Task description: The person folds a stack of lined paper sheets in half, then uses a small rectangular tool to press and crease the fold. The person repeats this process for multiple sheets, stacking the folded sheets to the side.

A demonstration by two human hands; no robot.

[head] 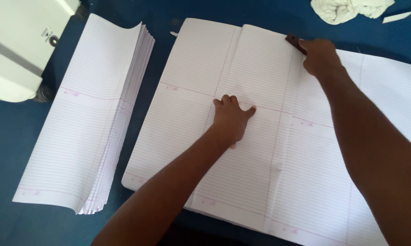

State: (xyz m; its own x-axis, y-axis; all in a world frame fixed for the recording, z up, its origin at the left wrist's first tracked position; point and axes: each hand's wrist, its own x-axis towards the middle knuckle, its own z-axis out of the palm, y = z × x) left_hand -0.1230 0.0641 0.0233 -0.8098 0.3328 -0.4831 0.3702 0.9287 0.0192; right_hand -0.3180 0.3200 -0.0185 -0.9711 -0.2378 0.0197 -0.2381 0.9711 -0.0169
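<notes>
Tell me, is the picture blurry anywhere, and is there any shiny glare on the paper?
In the head view, the ruled sheets look soft, their fine lines smeared near the right edge; the left hand and right hand, which holds a dark brown block, are slightly blurred. No hard glare: the light is even, with a faint shadow beside the left forearm. The folded paper stack looks sharpest.
</notes>
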